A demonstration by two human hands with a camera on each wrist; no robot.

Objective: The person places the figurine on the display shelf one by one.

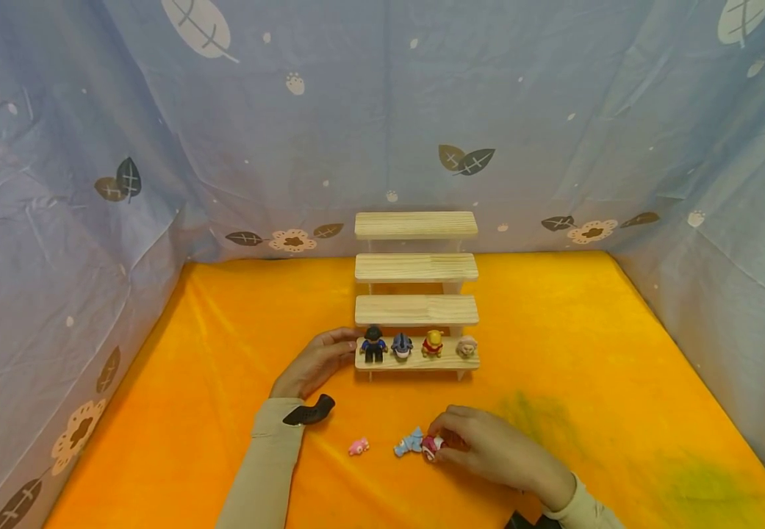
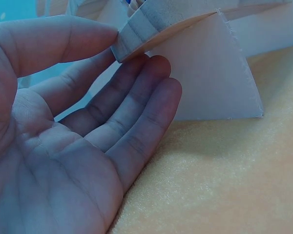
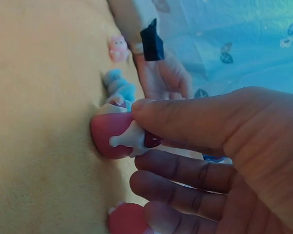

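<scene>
My left hand [image 1: 316,364] holds the left end of the lowest step of a wooden display shelf [image 1: 417,310]. In the left wrist view, its thumb meets the board's corner while the other fingers curl beneath. On the orange cloth, my right hand [image 1: 497,450] pinches a red-and-white figurine [image 3: 112,134] between thumb and fingers. A second red figurine [image 3: 127,219] is partly hidden by the lower fingers. Beside the pinched one lies a light-blue figurine [image 1: 410,442], and a small pink figurine [image 1: 358,446] lies farther left.
Along the lowest step stand a black-hatted toy figure [image 1: 373,345], a blue-grey animal [image 1: 402,345], a yellow bear in red [image 1: 432,344] and a beige animal figure [image 1: 466,347]. Three higher steps rise behind. Patterned blue-grey curtains [image 1: 329,132] enclose the back and sides.
</scene>
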